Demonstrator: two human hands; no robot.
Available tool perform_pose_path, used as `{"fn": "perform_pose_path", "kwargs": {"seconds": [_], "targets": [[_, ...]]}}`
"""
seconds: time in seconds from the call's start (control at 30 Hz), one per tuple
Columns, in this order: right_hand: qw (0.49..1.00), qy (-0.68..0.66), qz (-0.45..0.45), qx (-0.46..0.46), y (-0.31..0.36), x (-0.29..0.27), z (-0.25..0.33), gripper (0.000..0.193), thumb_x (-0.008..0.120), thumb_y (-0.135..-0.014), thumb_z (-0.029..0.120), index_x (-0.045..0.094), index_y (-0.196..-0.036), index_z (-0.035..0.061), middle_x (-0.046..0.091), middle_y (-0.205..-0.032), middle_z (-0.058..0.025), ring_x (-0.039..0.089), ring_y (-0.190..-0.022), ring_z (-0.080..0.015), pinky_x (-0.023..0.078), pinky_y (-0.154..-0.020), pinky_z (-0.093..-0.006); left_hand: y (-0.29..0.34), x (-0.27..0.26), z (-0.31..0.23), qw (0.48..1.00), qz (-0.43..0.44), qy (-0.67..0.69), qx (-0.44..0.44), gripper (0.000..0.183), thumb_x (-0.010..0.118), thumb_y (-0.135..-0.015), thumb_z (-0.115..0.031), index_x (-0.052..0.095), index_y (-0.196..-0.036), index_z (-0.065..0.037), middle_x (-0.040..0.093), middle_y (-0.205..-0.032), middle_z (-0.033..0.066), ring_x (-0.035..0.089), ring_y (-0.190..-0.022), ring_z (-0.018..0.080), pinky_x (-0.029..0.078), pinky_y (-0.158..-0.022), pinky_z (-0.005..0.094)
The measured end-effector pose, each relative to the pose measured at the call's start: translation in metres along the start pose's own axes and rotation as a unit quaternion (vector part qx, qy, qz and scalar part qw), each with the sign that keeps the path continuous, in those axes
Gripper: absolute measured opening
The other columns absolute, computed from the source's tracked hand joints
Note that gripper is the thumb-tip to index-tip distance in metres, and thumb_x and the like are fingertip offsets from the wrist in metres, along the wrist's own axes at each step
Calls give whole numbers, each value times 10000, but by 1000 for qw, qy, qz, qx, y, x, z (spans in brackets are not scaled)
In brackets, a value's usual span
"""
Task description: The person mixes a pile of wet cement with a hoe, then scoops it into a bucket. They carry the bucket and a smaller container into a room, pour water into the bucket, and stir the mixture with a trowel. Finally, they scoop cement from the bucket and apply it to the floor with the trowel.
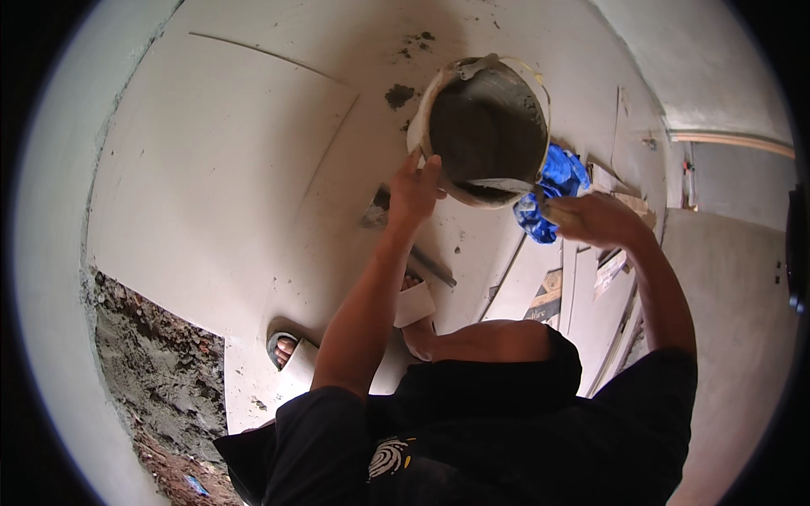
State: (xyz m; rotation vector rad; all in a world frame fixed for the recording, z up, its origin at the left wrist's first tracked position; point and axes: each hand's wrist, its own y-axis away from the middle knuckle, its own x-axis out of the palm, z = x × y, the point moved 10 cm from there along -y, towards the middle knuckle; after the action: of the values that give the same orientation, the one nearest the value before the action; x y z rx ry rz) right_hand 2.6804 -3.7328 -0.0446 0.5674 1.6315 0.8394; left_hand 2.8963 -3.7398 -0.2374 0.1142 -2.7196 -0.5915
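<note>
A round, pale bucket (418,126) smeared with cement sits ahead of me, with dark grey wet mortar (485,126) inside. My left hand (415,192) is closed on its near left rim, the thumb over the edge. At the near right side, my right hand (595,219) is wrapped round the handle of a trowel (498,184). Its flat blade lies across the near inner edge of the bucket, wet with mortar. A thin wire handle (548,110) curves along the bucket's right side. Whether the bucket stands on the floor or is tilted I cannot tell.
Crumpled blue plastic (564,173) lies right of the bucket, beside cardboard pieces (548,291) and long strips. Pale boards (211,169) cover the floor, spotted with mortar lumps (399,96). Bare soil (156,363) shows at lower left. Walls rise left and right; my sandalled feet (287,347) are near.
</note>
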Motion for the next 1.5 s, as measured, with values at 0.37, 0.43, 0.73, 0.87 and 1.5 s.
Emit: {"fn": "perform_pose_path", "kwargs": {"seconds": [0.37, 0.43, 0.73, 0.87, 1.5], "targets": [[967, -242, -47, 62, 26, -21, -41, 305, 550, -881, 350, 581, -992, 67, 539, -684, -12, 511, -509, -98, 442, -429, -276, -3, -13, 3, 993, -1, -120, 19, 669, 549, -902, -536, 483, -1327, -24, 691, -878, 184, 677, -809, 295, 516, -765, 398], [946, -316, -70, 31, 15, 3, -53, 329, 531, -909, 427, 525, -909, 98, 460, -591, -14, 480, -436, -115, 400, -381, -274, 1, -17, -2, 990, -7, -137, 28, 668, 543, -896, -548, 498, -1311, -27, 679, -917, 210, 661, -900, 347, 496, -825, 427], [899, -395, -128, 141, -1, 75, -110, 367, 519, -919, 474, 521, -938, 107, 449, -607, -3, 458, -444, -114, 385, -380, -265, 9, -30, -4, 990, -35, -136, 10, 697, 604, -844, -561, 537, -1266, -9, 638, -1075, 255, 603, -1074, 386, 461, -922, 442], [922, -292, -206, 149, 1, 69, -113, 409, 682, -816, 451, 538, -955, 94, 437, -646, 7, 421, -495, -111, 362, -415, -283, 0, -40, 8, 991, -32, -131, -10, 688, 622, -837, -567, 565, -1239, -12, 644, -1057, 257, 613, -1063, 365, 453, -935, 436], [814, -471, -330, 78, -150, -115, -121, 325, 637, -831, 179, 612, -1125, 44, 583, -818, -18, 581, -707, -127, 482, -626, -279, 108, -350, -95, 939, -235, -249, 8, 434, 543, -963, -333, 553, -1243, 0, 687, -1005, 187, 666, -893, 225, 528, -768, 321]]}}
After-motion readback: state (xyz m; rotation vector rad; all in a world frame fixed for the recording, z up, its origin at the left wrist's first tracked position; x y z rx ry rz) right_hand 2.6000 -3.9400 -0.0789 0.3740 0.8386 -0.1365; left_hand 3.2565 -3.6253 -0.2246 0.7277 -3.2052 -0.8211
